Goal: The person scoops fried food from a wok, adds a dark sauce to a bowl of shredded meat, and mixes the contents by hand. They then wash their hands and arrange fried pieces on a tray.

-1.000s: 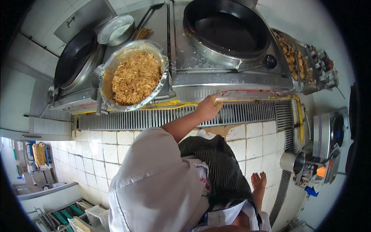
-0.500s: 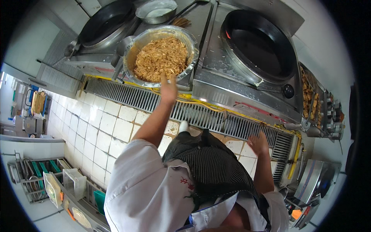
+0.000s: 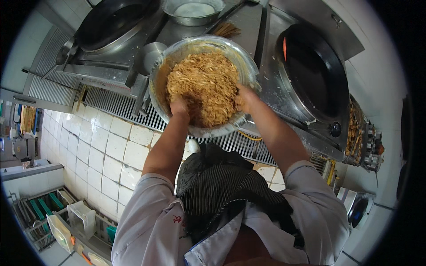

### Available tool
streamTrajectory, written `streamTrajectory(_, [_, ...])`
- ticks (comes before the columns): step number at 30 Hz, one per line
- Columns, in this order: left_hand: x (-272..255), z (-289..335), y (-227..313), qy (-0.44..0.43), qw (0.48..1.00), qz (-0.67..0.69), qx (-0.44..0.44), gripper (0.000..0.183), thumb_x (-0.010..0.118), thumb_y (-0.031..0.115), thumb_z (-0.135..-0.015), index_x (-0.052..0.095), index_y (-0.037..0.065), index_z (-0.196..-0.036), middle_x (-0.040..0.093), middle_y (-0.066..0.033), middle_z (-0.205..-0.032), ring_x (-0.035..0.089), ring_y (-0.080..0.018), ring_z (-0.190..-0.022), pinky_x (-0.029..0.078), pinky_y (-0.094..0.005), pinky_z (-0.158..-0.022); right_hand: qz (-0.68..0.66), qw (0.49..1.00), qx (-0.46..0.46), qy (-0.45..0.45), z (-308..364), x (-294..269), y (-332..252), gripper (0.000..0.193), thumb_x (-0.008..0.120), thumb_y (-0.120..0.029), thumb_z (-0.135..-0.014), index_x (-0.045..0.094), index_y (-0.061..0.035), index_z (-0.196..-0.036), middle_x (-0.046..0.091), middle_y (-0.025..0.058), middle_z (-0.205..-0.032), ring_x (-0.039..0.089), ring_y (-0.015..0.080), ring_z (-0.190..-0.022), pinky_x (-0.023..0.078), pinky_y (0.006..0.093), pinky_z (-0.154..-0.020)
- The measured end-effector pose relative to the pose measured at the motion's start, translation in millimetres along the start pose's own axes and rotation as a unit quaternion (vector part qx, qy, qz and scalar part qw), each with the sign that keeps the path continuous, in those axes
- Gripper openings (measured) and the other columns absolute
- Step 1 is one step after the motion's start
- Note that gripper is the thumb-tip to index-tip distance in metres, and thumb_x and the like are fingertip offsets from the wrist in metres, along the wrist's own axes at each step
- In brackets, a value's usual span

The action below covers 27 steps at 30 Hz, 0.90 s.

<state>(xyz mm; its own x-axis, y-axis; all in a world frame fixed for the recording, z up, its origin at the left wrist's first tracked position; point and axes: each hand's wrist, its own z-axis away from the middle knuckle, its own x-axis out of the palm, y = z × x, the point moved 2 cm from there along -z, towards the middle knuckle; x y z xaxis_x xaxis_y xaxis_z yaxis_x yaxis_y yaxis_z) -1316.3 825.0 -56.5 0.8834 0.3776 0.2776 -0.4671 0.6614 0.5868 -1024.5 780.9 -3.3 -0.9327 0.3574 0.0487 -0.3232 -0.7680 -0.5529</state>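
Observation:
A large metal bowl (image 3: 250, 71) holds a heap of brown shredded food mixture (image 3: 204, 73), with strips of lighter pieces through it. Inside the bowl's near left part, my left hand (image 3: 179, 105) is sunk into the mixture, which hides its fingers. My right hand (image 3: 247, 98) reaches over the right side of the bowl against the heap's edge. Its fingers curve into the mixture, and their tips are hidden and blurred. A ladle (image 3: 151, 57) lies against the bowl's left side.
Black woks (image 3: 315, 75) (image 3: 111, 22) stand on the steel stove at right and left. Behind the bowl are a metal basin of white stuff (image 3: 193, 20) and a bamboo brush (image 3: 226, 29). A floor grate (image 3: 120, 106) runs along the stove; crates and trays (image 3: 82, 217) stand at lower left.
My right hand has moved from beside my body up into the bowl. My left hand has sunk into the mixture. The bowl is nearer in view, and I lean more over it.

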Motion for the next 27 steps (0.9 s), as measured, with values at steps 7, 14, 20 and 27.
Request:
streamTrajectory(7, [-4.9,-75.9,-40.0,0.024,0.994,-0.020,-0.108,0.079,0.061,0.059,-0.097,0.048,0.000,-0.148,0.061,-0.0157,-0.140,0.064,-0.0326,-0.118,0.055,-0.0430,-0.094,0.088,0.992,0.090,-0.027,-79.5,60.6,7.9,0.105,0.034,-0.086,-0.092,0.012,-0.0155,-0.167,0.007,0.0164,-0.173,0.016,0.0355,-0.158,0.021,0.0560,-0.123])
streamTrajectory(14, [40.3,-19.4,8.7,-0.294,0.945,0.145,0.020,0.051,0.057,0.038,-0.105,0.055,0.004,-0.144,0.066,-0.0144,-0.133,0.067,-0.0291,-0.116,0.058,-0.0399,-0.096,0.007,0.980,-0.013,-0.199,-40.9,101.4,-27.1,0.092,0.054,-0.072,-0.095,0.032,-0.0127,-0.162,0.044,0.0159,-0.158,0.048,0.0324,-0.140,0.041,0.0504,-0.113])
streamTrajectory(20, [55.9,40.7,113.5,-0.161,0.779,-0.375,0.476,0.045,0.057,0.036,-0.102,0.062,0.005,-0.134,0.068,-0.0136,-0.128,0.068,-0.0295,-0.112,0.054,-0.0399,-0.093,0.067,0.961,-0.184,-0.196,4.7,102.2,-106.7,0.077,0.060,-0.058,-0.096,0.052,-0.0024,-0.148,0.059,0.0179,-0.142,0.055,0.0301,-0.130,0.041,0.0436,-0.111])
streamTrajectory(27, [124.8,190.2,193.4,-0.092,0.883,-0.171,0.427,0.036,0.064,0.023,-0.095,0.064,0.000,-0.123,0.070,-0.0173,-0.114,0.068,-0.0256,-0.101,0.055,-0.0393,-0.089,0.056,0.815,-0.522,-0.245,96.6,103.8,-210.9,0.029,0.057,-0.016,-0.101,0.064,0.0000,-0.124,0.067,0.0094,-0.123,0.062,0.0225,-0.112,0.048,0.0398,-0.097])
